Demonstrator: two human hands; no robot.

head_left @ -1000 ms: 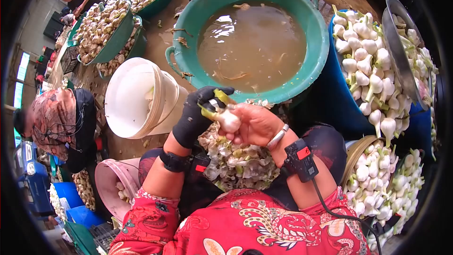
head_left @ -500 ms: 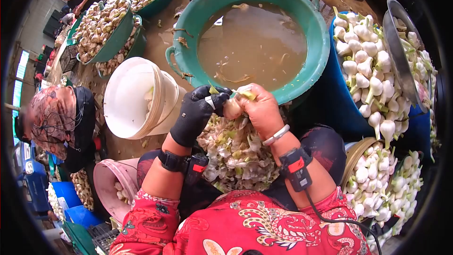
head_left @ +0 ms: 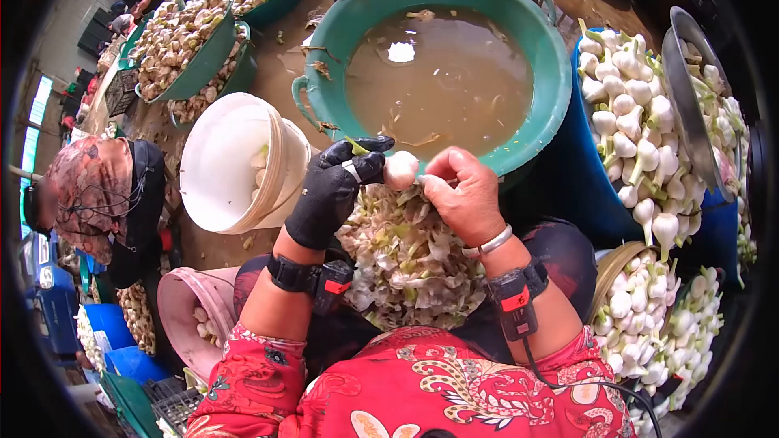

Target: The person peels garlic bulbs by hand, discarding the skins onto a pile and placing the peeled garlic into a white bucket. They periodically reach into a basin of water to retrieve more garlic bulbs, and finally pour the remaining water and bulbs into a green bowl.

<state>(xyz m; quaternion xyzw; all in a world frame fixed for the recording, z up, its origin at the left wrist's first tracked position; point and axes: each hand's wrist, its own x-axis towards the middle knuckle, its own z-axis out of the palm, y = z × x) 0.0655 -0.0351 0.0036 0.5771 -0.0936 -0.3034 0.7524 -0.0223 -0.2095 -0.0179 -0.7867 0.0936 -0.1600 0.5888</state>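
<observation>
My left hand [head_left: 341, 182], in a black glove with a pale band round one finger, is closed on a garlic bulb [head_left: 400, 170]. The bulb's pale round end faces right, and a green stem tip [head_left: 355, 147] sticks out above the glove. Just right of the bulb, my bare right hand [head_left: 466, 199] has thumb and fingers drawn into a pinch. Something small and whitish shows at its thumb tip, too small to name. Below both hands lies a heap of garlic peelings [head_left: 410, 255] between my legs.
Ahead stands a green tub [head_left: 324, 40] of murky water. A white bucket [head_left: 219, 154] and a pink bucket [head_left: 182, 300] lean at the left, near another person [head_left: 97, 203]. Cleaned garlic [head_left: 633, 113] fills a blue barrel at the right; unpeeled garlic [head_left: 182, 40] stands back left.
My right hand has moved away from the bulb to the right, and loose skin over the bulb is gone. The bulb's smooth end now shows. My left hand keeps hold of it.
</observation>
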